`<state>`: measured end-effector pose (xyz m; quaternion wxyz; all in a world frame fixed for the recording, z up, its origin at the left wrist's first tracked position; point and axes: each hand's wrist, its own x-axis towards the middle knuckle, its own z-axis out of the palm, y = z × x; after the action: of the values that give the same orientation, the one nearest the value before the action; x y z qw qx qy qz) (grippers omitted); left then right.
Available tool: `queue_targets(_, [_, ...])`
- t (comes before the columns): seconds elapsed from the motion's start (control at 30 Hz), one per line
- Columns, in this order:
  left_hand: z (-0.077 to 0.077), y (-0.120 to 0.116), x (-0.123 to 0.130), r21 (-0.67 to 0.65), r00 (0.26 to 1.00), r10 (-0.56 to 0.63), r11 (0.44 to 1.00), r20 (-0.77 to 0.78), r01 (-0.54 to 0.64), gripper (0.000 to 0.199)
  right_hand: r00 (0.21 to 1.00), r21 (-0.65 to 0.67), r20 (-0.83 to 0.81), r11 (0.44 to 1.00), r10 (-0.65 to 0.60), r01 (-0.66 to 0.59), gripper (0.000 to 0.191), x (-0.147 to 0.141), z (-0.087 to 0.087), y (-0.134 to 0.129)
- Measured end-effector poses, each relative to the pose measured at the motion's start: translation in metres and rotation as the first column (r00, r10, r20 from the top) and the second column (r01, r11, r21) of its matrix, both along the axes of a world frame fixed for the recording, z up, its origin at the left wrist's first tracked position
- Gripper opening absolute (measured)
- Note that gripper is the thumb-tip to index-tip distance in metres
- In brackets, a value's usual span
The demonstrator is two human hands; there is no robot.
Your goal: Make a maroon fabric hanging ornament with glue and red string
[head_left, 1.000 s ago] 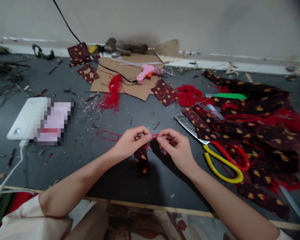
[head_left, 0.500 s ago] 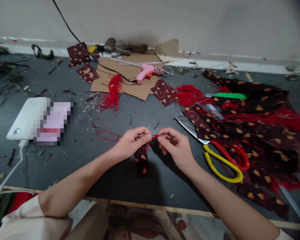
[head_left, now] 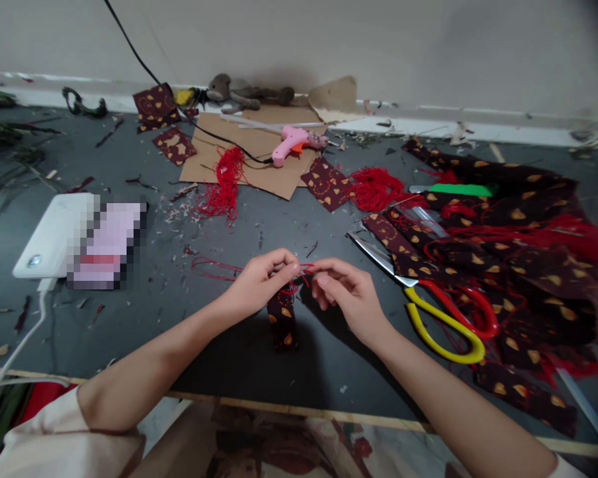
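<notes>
Several red threads at frame centre are pinched by the left hand, above patterned cloth; the right hand touches them, thumb parted, hold unclear.

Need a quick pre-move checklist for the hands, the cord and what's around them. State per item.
1. Left hand pinching the red cord: ok.
2. Right hand gripping the cord: cannot tell; its fingertips are at the cord, thumb and forefinger apart.
3. Cloth strip fastened to the cord: cannot tell; the left hand hides its top.
4. Scissors lying apart from both hands: ok.
5. Glue gun on the cardboard, away from the hands: ok.
6. Table free of scraps: not ok; bits are scattered about.
</notes>
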<state>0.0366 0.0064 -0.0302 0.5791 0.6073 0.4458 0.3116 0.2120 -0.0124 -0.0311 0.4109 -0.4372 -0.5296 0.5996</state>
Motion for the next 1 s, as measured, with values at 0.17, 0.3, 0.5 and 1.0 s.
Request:
queue_targets(0.17, [-0.0004,-0.0010,0.0001,0.068,0.997,-0.006,0.998,-0.080,0.011,0.021,0.997,0.007,0.070,0.999,0.039,-0.040,0.018,-0.0011,0.0017,-0.0001])
queue_targets(0.3, [-0.0018,-0.0010,-0.0002,0.095,0.995,-0.010,0.995,-0.103,0.019,0.021,0.990,-0.036,0.107,0.996,0.087,-0.083,0.019,-0.0028,0.0032,0.0006])
queue_targets(0.5, [-0.0013,-0.0010,-0.0006,0.114,0.994,-0.008,0.993,-0.113,0.021,0.020,0.991,-0.050,0.112,0.996,0.075,-0.070,0.019,-0.0024,0.0031,0.0017])
queue_targets(1.0, [0.0008,-0.0012,-0.0013,0.097,0.991,-0.018,0.995,-0.130,0.031,0.020,0.958,0.050,0.264,0.991,0.110,-0.127,0.019,-0.0018,-0.0017,-0.0006])
